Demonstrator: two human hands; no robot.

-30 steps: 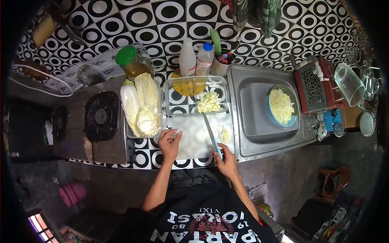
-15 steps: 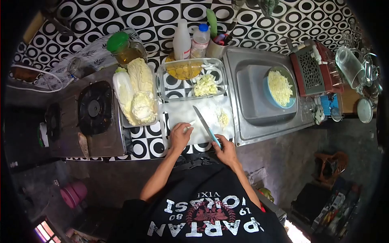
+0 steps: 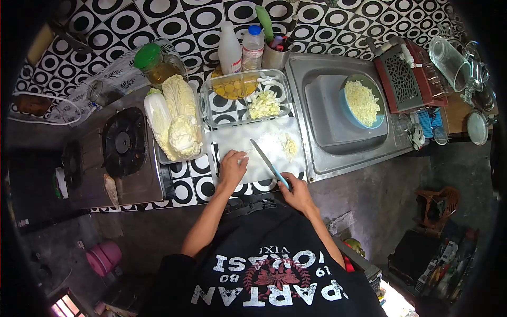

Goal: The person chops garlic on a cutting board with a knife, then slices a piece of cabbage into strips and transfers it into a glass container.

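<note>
My right hand (image 3: 297, 191) grips the light blue handle of a kitchen knife (image 3: 266, 160); its blade slants up and left over a translucent white cutting board (image 3: 224, 138). My left hand (image 3: 233, 168) rests at the board's left part, fingers curled and pressed together close to the blade. Whatever lies under those fingertips is too pale and small to make out. To the right of the blade sits a small heap of finely chopped pale vegetable (image 3: 290, 147). Just beyond the board stands a rectangular glass dish (image 3: 208, 117) holding cut cabbage pieces (image 3: 265, 104).
Napa cabbages (image 3: 177, 116) lie in a tray on the left, beside a gas stove (image 3: 95, 171). A blue bowl (image 3: 346, 108) of chopped cabbage stands in the sink area (image 3: 322, 132) at right. Behind are a white bottle (image 3: 229, 50), a blue-capped bottle (image 3: 253, 48) and a green-lidded jar (image 3: 153, 63).
The whole view has shifted slightly with my head. My left fingers have drawn back a little from the blade, and the white sliver seen at their tips is harder to make out.
</note>
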